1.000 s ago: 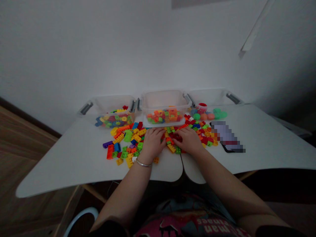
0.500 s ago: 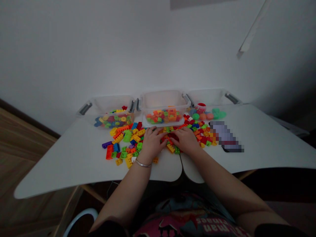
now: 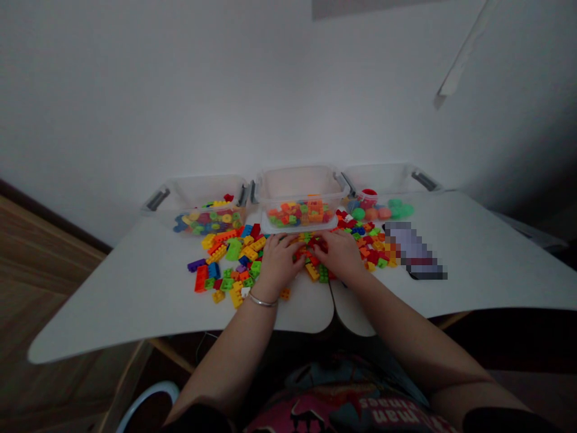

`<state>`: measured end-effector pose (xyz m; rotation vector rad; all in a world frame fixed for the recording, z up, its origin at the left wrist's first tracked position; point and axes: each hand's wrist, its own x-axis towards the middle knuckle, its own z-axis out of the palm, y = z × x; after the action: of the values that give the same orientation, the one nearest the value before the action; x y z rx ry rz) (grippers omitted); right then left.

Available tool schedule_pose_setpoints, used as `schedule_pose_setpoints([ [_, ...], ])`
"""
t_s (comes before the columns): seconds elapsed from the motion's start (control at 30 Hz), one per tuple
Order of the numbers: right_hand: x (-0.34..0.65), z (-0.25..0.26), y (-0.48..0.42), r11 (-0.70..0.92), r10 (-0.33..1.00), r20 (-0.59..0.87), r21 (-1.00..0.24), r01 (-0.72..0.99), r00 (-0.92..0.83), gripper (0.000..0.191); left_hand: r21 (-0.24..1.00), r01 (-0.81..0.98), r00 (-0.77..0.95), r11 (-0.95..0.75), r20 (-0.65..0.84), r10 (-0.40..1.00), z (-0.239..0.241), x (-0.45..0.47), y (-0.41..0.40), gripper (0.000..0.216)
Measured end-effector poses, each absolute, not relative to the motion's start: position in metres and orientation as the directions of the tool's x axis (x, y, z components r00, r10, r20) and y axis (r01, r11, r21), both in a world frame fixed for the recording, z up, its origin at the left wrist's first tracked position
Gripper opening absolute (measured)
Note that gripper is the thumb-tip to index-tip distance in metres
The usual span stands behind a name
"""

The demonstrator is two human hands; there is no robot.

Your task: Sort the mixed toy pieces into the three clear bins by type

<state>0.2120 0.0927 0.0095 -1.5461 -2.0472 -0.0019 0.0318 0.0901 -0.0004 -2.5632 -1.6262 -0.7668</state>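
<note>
My left hand [image 3: 280,258] rests over the pile of plastic building bricks [image 3: 232,273], a silvery bracelet at its wrist. Its fingers are spread forward, with the thumb apart from them, and I see nothing held there. Facing it across a small gap, my right hand [image 3: 339,254] has its thumb and forefinger bent round a red brick [image 3: 318,244], partly hidden by the fingers. A yellow brick [image 3: 312,272] and a green brick [image 3: 323,274] lie just below the gap between the hands. More bricks are covered by both palms.
Behind the pile stand three clear bins: a left bin [image 3: 201,187] and a middle bin [image 3: 300,180] with coloured pieces, and a right bin [image 3: 383,175] with round pieces and a red-lidded jar. A blurred-out phone [image 3: 415,249] lies at right. The white tabletop [image 3: 121,294] has a seam at front.
The thumb and forefinger of my right hand have shifted slightly around the red brick. My left hand stays nearly in place, and the whole view has moved very little.
</note>
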Motion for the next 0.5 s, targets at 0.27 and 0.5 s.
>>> schedule_pose_setpoints([
  [0.27, 0.236, 0.063, 0.118, 0.555, 0.734, 0.677, -0.642, 0.529, 0.051, 0.03, 0.257, 0.846, 0.343, -0.467, 0.408, 0.846, -0.004, 0.03, 0.092, 0.03],
  [0.5, 0.237, 0.12, 0.202, 0.648, 0.685, 0.724, -0.656, 0.387, 0.082, 0.025, 0.248, 0.846, 0.348, -0.471, 0.411, 0.842, -0.005, 0.03, 0.093, 0.029],
])
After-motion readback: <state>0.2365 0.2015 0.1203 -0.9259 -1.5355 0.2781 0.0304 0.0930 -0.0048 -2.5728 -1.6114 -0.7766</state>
